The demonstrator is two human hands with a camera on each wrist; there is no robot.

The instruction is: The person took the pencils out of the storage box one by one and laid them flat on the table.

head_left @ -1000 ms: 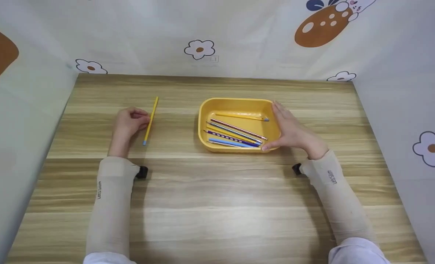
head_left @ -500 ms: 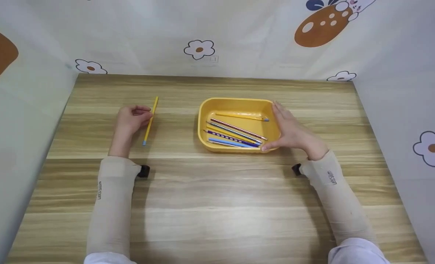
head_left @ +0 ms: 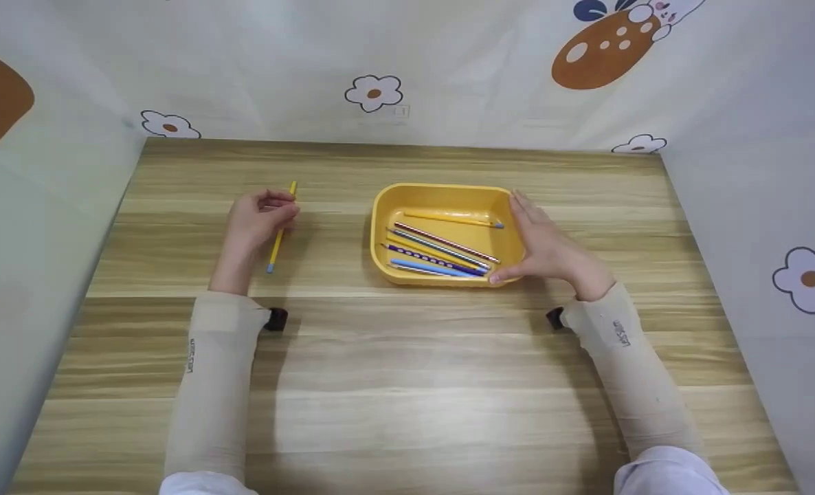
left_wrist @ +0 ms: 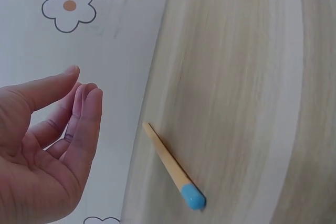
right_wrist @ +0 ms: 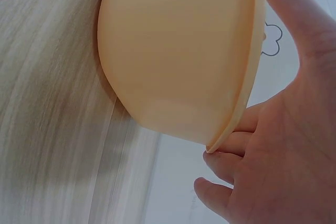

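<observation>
A yellow pencil with a blue end [head_left: 275, 256] lies slantwise on the table at the left. My left hand [head_left: 263, 218] hovers over its upper part and hides some of it in the head view. In the left wrist view the pencil [left_wrist: 172, 165] rests on the table apart from that hand, whose thumb and bent fingers [left_wrist: 86, 124] have nothing between them. To the right stands a yellow plastic box [head_left: 476, 194]. My right hand [head_left: 552, 247] grips its right end, thumb at the front corner and fingers at the back corner.
Inside the box lie several pencils, among them a yellow one [head_left: 449, 218], a purple one with pale spots [head_left: 428, 256] and a light-blue one [head_left: 428, 267]. Patterned white sheeting [head_left: 277, 75] walls in the wooden table [head_left: 407, 385] at the back and both sides.
My left hand has shifted right and away from me along the pencil, now covering its upper part. The pencil stays in place. My right hand and the box have not moved.
</observation>
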